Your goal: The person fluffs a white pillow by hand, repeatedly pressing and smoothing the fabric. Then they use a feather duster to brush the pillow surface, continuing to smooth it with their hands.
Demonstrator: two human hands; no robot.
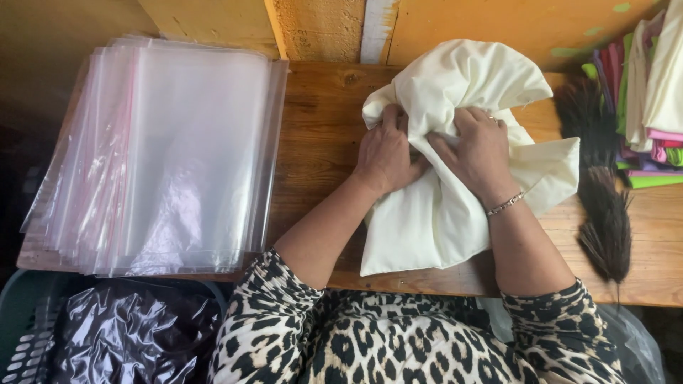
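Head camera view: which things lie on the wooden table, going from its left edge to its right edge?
Stack of clear plastic zip bags → cream cloth bundle gripped by both hands → dark bristle hand broom → pile of folded coloured cloths.

Both my forearms reach forward and angle in toward each other, bare below my spotted sleeves. My left hand (385, 153) and right hand (478, 151) lie side by side, knuckles up, fingers curled down and gripping, thumbs nearly touching.

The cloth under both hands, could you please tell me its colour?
The cloth is plain cream, clearest in the head view.
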